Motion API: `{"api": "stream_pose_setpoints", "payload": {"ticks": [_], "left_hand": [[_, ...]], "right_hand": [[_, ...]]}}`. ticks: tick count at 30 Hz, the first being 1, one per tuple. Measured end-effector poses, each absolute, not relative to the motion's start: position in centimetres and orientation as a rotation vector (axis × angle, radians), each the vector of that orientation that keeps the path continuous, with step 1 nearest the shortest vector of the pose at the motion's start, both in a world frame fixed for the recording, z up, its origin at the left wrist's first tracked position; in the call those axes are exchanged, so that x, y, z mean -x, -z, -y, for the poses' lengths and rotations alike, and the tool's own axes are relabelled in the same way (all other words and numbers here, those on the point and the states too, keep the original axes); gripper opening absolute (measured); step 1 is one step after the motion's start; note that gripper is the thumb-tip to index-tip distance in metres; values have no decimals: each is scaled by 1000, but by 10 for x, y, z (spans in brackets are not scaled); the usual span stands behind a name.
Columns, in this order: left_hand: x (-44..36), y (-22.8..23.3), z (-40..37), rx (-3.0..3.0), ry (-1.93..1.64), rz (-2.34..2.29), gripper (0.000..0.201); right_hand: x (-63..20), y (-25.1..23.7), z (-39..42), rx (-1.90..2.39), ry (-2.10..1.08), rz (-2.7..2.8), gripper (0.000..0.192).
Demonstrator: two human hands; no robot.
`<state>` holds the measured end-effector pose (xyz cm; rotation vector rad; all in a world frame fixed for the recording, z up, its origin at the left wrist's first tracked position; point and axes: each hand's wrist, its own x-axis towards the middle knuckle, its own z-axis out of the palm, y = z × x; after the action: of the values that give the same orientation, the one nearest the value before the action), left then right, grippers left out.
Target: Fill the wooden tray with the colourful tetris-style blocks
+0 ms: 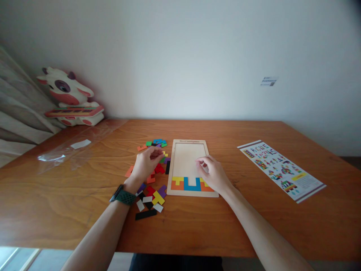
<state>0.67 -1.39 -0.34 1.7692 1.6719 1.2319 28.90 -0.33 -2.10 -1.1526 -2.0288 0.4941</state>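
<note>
Head view: a wooden puzzle tray (pixel 186 165) lies flat near the middle of the bench (pixel 254 222), its bottom row already filled with orange, yellow and blue pieces (pixel 191 184), the rest of its bed bare. The person's right hand (pixel 214 175) rests over the tray's lower right part, fingers curled together at the tips; whether the grip pinches a piece cannot be told. The left hand (pixel 146 163), a dark watch (pixel 123 195) on its wrist, hovers over a scatter of loose coloured pieces (pixel 152 195) just left of the tray, fingers bent downward, its grip likewise unclear. Farther right lies a printed pattern sheet (pixel 282 169). At far left sit a clear plastic bag (pixel 76 148) and a cow-shaped toy (pixel 70 98) against the wall.
</note>
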Motion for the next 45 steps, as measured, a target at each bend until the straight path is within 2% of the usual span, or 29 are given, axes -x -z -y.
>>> {"api": "stream_pose_setpoints", "payload": {"ticks": [3, 7, 15, 18, 25, 35, 41, 45], "left_hand": [[-22, 3, 18, -1703, -1299, -1500, 28], [-46, 2, 30, -1744, -1330, -1330, 25], [-62, -1, 44, -2036, -1194, -1137, 18], [-60, -1, 43, -2217, -1070, -1196, 15], [-61, -1, 43, -2667, -672, -1148, 23], [-61, -1, 44, -2694, -640, -1161, 23], [-62, -3, 45, -2671, -626, -1163, 21], [-63, -2, 45, -2662, -633, -1170, 22]], "right_hand": [[-285, 15, 8, 1033, -578, 2052, 14], [-277, 5, 17, 876, -770, 2079, 18], [-272, 0, 22, 923, -1093, 1958, 18], [-276, 7, 17, 1012, -1061, 1906, 15], [-285, 15, 7, 1043, -843, 2121, 10], [-290, 14, 4, 996, -909, 2185, 18], [-290, 13, 3, 967, -796, 2299, 8], [-290, 12, 4, 968, -796, 2310, 31]]}}
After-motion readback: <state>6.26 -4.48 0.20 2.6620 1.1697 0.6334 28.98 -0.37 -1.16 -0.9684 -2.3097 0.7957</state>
